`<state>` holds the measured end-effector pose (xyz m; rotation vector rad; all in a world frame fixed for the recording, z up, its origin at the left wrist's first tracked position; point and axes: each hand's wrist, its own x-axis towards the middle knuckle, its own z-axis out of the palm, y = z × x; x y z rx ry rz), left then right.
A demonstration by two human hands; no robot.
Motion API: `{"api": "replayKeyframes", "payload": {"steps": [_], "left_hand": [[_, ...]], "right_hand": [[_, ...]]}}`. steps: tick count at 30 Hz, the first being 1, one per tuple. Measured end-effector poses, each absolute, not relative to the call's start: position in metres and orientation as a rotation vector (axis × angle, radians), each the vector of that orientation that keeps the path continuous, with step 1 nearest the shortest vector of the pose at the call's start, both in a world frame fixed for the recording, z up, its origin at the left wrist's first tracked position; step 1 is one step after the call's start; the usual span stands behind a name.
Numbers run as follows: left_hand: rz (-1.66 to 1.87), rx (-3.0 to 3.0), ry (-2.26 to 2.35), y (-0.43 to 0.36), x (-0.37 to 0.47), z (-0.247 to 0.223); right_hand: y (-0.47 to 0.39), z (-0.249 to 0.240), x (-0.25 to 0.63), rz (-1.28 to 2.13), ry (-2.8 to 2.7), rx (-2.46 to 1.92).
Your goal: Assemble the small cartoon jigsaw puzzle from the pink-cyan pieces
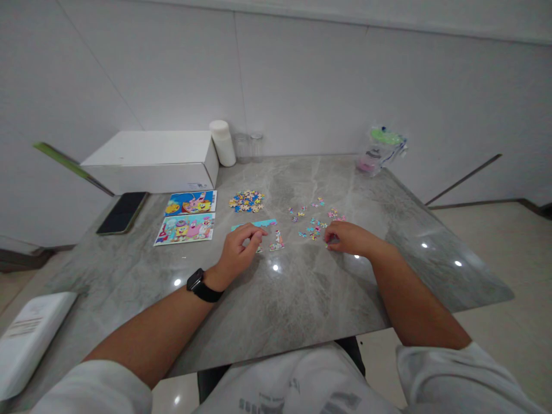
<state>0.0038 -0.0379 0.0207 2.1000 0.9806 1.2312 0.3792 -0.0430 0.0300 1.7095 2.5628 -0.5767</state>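
Grey, glossy tabletop (280,305) gives little grip, I'd judge: in the head view, the left hand (241,247), lying partly over the joined puzzle strip (267,223), could drag it askew or part its joints if that palm slides. Loose pieces (317,227) sit just beside the right hand (340,237); a sweeping knuckle might scatter them towards the yellow-and-blue pile (246,201). The right fingers bend down to the table, but I can't tell whether they pinch a piece; the left fingers curl loosely, and whether they grip anything is hidden. The strip looks flat and turquoise, with a paler, multicoloured section (276,241) nearer the person
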Motion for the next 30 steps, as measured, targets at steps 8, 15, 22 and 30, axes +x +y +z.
{"api": "replayKeyframes", "payload": {"steps": [8,15,22,30], "left_hand": [[1.244,2.108,0.975,-0.037,0.004,0.02],[1.321,2.019,1.037,-0.032,-0.001,0.02],[1.399,2.038,1.101,-0.026,-0.025,0.057],[1.203,2.121,1.144,-0.028,-0.034,0.093]], "right_hand": [[-0.041,0.037,0.369,-0.57,2.481,1.672],[-0.039,0.034,0.354,-0.538,2.461,1.702],[-0.041,0.031,0.356,-0.517,2.384,1.728],[-0.035,0.067,0.328,-0.646,2.527,1.659]]}}
